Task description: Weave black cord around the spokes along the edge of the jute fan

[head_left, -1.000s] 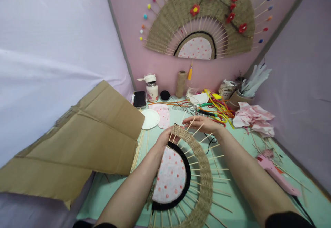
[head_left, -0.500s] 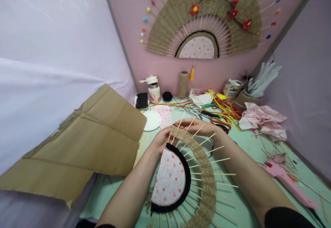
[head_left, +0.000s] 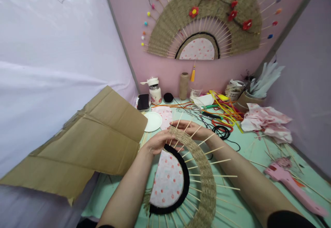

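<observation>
A half-round woven fan [head_left: 206, 173] is tilted up in front of me, its straight side to the left. It has a band of tan twisted cord over thin wooden sticks, and a half-disc of white cloth with red dots [head_left: 168, 179] edged in black. My left hand [head_left: 159, 142] grips the upper end of the fan near the band's corner, fingers partly behind the sticks. My right hand [head_left: 192, 130] holds the same end from the far side, its fingertips meeting the band's corner. Sticks and band partly hide its fingers.
Cardboard [head_left: 103, 135] leans at left by a white plate [head_left: 153, 121]. Behind stand a bottle [head_left: 155, 93], cord spool [head_left: 183, 86] and black yarn [head_left: 168, 97]. Pliers [head_left: 212, 114], a black cord coil [head_left: 221, 132], crumpled cloth [head_left: 266, 119] and a pink glue gun [head_left: 294, 186] lie right. A finished fan [head_left: 165, 31] hangs behind.
The fan's upper end has shifted slightly left and down with both hands. My left hand has moved further over the end of the band. The black cord coil shows more beside my right wrist.
</observation>
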A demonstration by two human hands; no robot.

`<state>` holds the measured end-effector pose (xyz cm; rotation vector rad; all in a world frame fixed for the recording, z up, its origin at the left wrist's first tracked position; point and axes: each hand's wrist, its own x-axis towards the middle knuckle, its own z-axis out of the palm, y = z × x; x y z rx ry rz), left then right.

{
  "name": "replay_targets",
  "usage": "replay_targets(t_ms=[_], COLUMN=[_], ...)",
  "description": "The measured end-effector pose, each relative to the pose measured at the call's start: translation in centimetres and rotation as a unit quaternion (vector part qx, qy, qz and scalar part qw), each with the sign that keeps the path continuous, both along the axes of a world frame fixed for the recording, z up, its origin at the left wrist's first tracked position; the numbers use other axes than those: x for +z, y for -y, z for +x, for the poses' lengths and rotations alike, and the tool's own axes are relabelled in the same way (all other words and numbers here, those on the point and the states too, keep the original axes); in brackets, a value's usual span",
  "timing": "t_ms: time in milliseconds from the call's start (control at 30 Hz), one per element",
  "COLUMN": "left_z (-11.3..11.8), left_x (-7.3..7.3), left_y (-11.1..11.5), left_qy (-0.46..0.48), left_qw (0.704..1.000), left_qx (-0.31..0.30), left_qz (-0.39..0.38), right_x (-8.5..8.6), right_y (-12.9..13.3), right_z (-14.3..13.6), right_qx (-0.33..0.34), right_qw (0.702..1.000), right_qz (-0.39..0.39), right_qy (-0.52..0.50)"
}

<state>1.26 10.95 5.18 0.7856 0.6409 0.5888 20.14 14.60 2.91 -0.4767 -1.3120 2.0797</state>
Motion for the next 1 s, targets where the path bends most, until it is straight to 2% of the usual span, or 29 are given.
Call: replay_targets(t_ms=[200,400,633,733,867,1000], left_z=[0.65,0.64,0.19,0.23,0.36,0.67], left_x=[0.36,0.52,0.5,0.47,0.53,0.6], left_y=[0.47,0.46,0.5,0.58,0.68,0.91], left_qy=[0.009,-0.048,-0.1,-0.095,-0.077,-0.054], left_qw=[1.0,0.999,0.994,0.995,0.996,0.996], left_qx=[0.001,-0.021,-0.029,-0.02,-0.037,-0.048], left_qz=[-0.011,0.006,0.026,0.031,0.039,0.042], right_x=[0.02,-0.27,-0.27,-0.32,-0.14,0.59], right_y=[0.05,-0.18,-0.29,-0.36,-0.27,0.28], right_z=[-0.26,-0.41,-0.54,-0.67,-0.84,-0.78], right_qx=[-0.024,-0.078,-0.064,-0.068,-0.074,-0.029], right_qw=[0.999,0.995,0.993,0.995,0.997,0.999], right_qz=[-0.028,-0.005,-0.006,-0.016,-0.013,-0.015], right_qy=[-0.001,0.057,0.101,0.069,0.023,0.006])
